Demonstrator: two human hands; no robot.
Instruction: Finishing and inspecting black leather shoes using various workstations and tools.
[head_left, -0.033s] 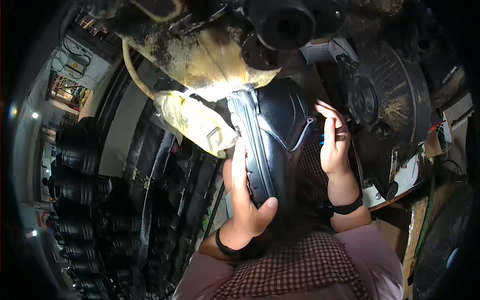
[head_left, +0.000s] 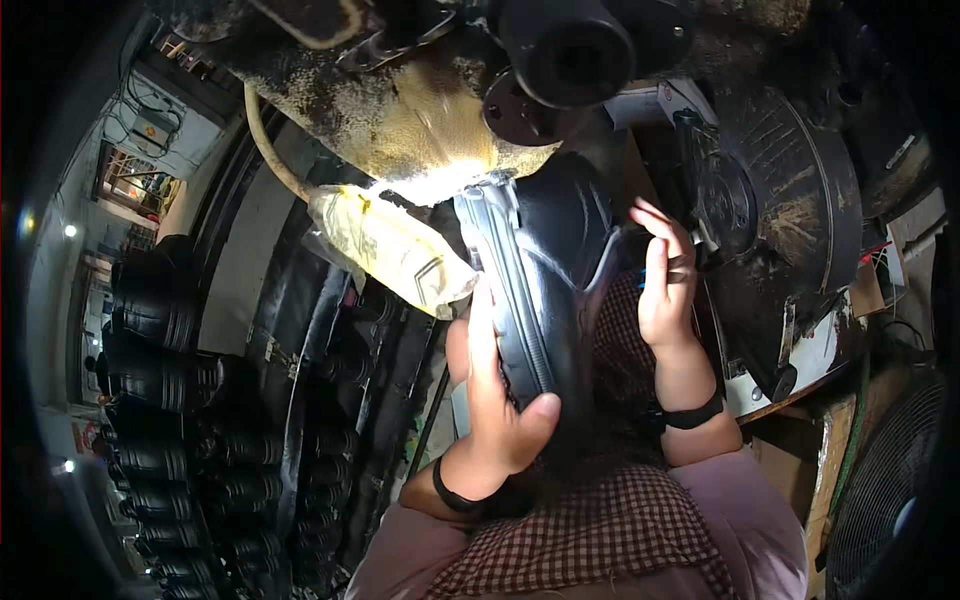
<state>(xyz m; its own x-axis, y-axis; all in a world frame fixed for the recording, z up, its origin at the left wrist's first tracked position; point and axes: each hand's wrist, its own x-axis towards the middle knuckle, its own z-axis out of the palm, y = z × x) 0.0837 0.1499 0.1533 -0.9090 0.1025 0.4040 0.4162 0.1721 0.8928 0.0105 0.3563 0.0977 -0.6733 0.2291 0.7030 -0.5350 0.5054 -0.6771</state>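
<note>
A black leather shoe (head_left: 560, 270) lies tilted on its side under the head of a stained, cream-coloured machine (head_left: 420, 120). Its ridged sole edge faces up to the left, and its far end meets a brightly lit spot at the machine's tip. My left hand (head_left: 500, 420) is closed around the sole side, thumb on the near end. To the right of the shoe, my right hand (head_left: 668, 285) is raised with fingers stretched out and nothing visible in it. A dark ring and a bit of blue show on its fingers. Glare hides the exact point where machine and shoe touch.
A yellow wrapped bundle (head_left: 390, 250) hangs left of the shoe. Racks of black shoes (head_left: 160, 400) fill the left side. At right stand a large dark wheel (head_left: 790, 190) and a fan (head_left: 895, 490). My checked apron (head_left: 590, 530) covers my lap.
The shoe has shifted and turned slightly under the machine, and its opening shows less. My left hand has moved a little with it. The right hand is almost unmoved.
</note>
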